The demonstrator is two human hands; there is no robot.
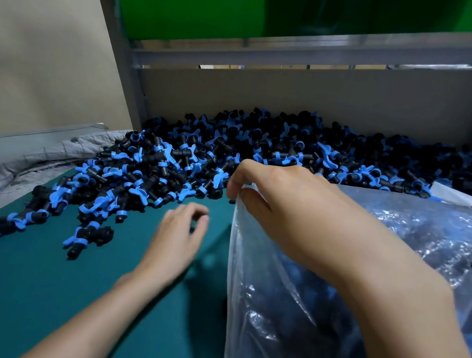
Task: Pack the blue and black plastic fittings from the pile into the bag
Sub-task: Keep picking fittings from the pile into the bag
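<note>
Our right hand (286, 206) pinches the top edge of the clear bag (312, 332) between thumb and forefinger, the other fingers curled down behind. We judge the grip is there to lift the rim and keep the mouth standing open on the side that faces the pile, so fittings can go in one-handed. The wrist is bent downward and the forearm comes in high from the lower right, lying across the bag's bulging side.

Our left hand (180, 232) is apart from the bag, low over the green mat (21, 299) just short of the pile's near edge. Its fingers are loosely curled with the thumb close to the fingertips. We see nothing held in them, though the hand is a little blurred. The palm faces down and the forearm reaches in from the lower left, a pose that we read as ready to gather the next handful.

The blue and black fittings (264, 149) lie in a broad heap along the back of the mat, against the grey back panel (303, 102). A thinner tongue of them (87, 238) trails toward the near left. A dark mass shows through the plastic, so we judge the bag already well filled, with much of the pile left to pack.

A grey checked cloth (27, 166) lies crumpled at the mat's left edge, and a green panel (188, 8) sits above the bench frame
</note>
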